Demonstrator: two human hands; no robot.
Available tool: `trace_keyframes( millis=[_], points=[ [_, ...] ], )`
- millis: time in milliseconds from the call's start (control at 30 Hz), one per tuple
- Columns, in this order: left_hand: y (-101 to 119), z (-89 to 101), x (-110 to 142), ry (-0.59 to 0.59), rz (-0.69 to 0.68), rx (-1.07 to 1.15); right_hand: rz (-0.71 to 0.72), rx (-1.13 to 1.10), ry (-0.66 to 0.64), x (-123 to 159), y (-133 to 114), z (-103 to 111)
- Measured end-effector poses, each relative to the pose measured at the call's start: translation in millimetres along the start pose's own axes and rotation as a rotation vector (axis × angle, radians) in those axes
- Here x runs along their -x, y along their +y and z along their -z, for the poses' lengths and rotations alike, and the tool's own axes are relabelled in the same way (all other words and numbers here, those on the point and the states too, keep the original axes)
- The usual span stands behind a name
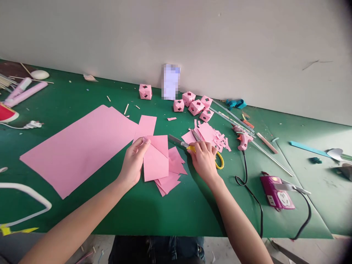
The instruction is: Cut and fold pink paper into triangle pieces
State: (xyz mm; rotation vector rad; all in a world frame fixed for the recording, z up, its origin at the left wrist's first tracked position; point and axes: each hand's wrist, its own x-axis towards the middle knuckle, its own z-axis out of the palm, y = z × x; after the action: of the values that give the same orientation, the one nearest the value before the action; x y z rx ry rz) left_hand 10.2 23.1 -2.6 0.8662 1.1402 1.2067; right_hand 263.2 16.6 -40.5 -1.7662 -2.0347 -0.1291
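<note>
Reference: the folded pink card (156, 167), above the green table (192, 214). Large pink sheets (79, 150) lie left of it; a small pink rectangle (147, 125) sits just beyond. Cut pink pieces (176, 161) crowd its right and near edges, partly covered by it. Farther right: a scrap heap (206, 132), then a pink glue gun (244, 141) and, closer to the person, a purple power socket (277, 192). Pink paper balls (196, 107) stand beyond the card, toward the wall (176, 33).

Left hand (134, 159): thumb on top, fingers behind, pinching the card's left edge near its far corner. Right hand (205, 157), right of the card: fingers bent over a yellow-handled cutter (177, 142), blade toward the card; scissors (220, 160) partly under the palm. Fingertips hidden; how tightly they close cannot be told.

Both forearms reach forward, converging; right hand palm down, left wrist turned inward.
</note>
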Motion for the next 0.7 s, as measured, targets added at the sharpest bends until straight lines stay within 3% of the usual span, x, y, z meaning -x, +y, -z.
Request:
trace_keyframes(
  millis=[100,200,300,433,700],
  points=[
    [0,1.3,-6,0.056,-0.009,0.070,0.046,-0.211,0.194,-3,-2,10],
    [-2,5.4,-15,0.129,-0.061,0.094,0.214,-0.366,0.290,-4,-5,20],
    [-4,10.9,-24,0.165,-0.079,0.113,0.393,-0.359,0.234,-2,-11,22],
    [-4,14.3,-28,0.173,-0.093,0.145,0.529,-0.315,0.122,2,-20,15],
    [4,10.8,-22,0.140,-0.031,0.125,0.395,-0.187,0.085,2,-17,9]
  ],
)
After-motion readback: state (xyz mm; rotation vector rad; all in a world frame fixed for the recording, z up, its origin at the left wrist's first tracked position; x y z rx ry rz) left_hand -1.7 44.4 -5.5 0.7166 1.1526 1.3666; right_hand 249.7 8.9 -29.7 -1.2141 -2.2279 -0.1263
